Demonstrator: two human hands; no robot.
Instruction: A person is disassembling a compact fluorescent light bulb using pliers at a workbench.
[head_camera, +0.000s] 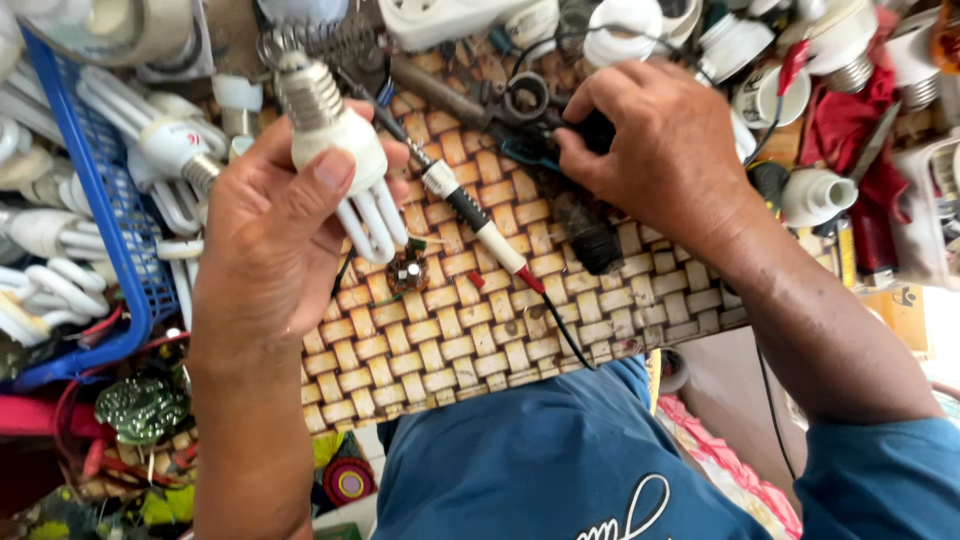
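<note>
Meanwhile, your left hand (270, 230) curls its fingers around a white spiral bulb (335, 150) at near left, while your right hand (660, 150) pinches a black tool (590, 130) on the woven mat (450, 340) farther right.

This looks like a small repair workshop for lamps, probably an informal one at home or in a stall. A woven mat (470, 330) serves as the work surface, crowded with tools, a soldering iron (470, 215), wires and loose lamp bases. A blue basket (110, 210) holds many used fluorescent bulbs (160, 140).
</note>
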